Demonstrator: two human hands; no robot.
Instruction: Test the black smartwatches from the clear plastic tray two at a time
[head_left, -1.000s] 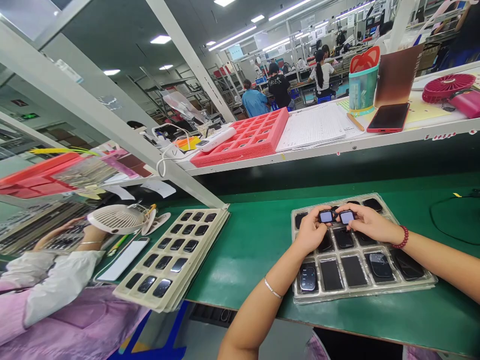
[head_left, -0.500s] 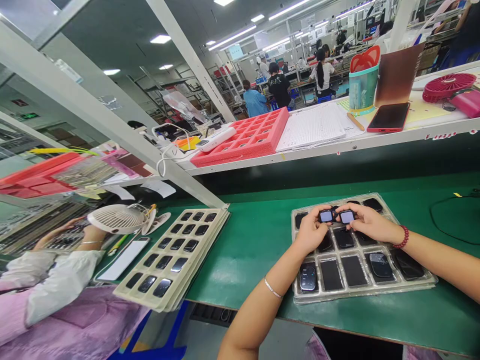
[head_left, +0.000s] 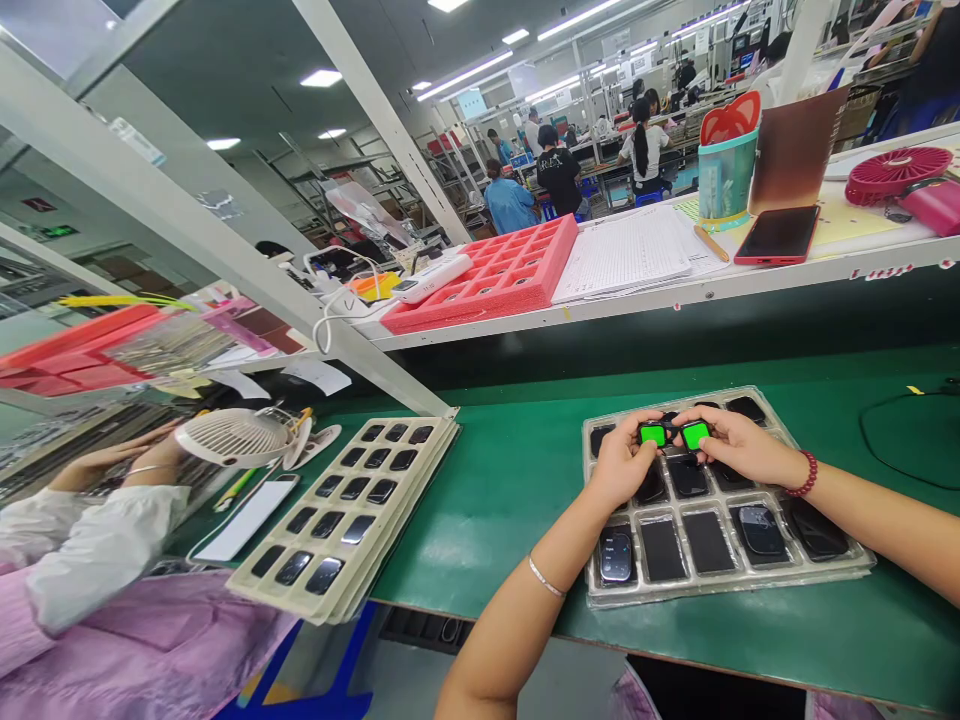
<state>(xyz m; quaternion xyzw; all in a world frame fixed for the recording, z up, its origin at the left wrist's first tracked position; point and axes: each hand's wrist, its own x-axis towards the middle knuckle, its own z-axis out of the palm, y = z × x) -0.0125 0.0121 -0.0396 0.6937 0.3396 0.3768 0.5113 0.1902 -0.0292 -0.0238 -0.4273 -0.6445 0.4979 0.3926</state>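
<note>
- Fingers (head_left: 634,434) of the left hand (head_left: 621,464) and right hand (head_left: 739,447) closed, each pinching one smartwatch: left smartwatch (head_left: 652,434), right smartwatch (head_left: 696,435), two in all, almost touching, screens lit green
- Directly beneath the fingers: clear plastic tray (head_left: 731,590) of dark watches, five in its nearest row
- Farther left of the fingers: stacked beige trays (head_left: 405,520), across open green counter (head_left: 495,520)
- Nearer the person than the fingers: counter's front edge, just past the tray
- Right of the fingers: open counter beyond the tray
- Screen writing: too small to read

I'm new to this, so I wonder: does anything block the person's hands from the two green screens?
Nothing visible does. The left hand holds the left device and the right hand holds the right device directly, with both screens uncovered.
</note>
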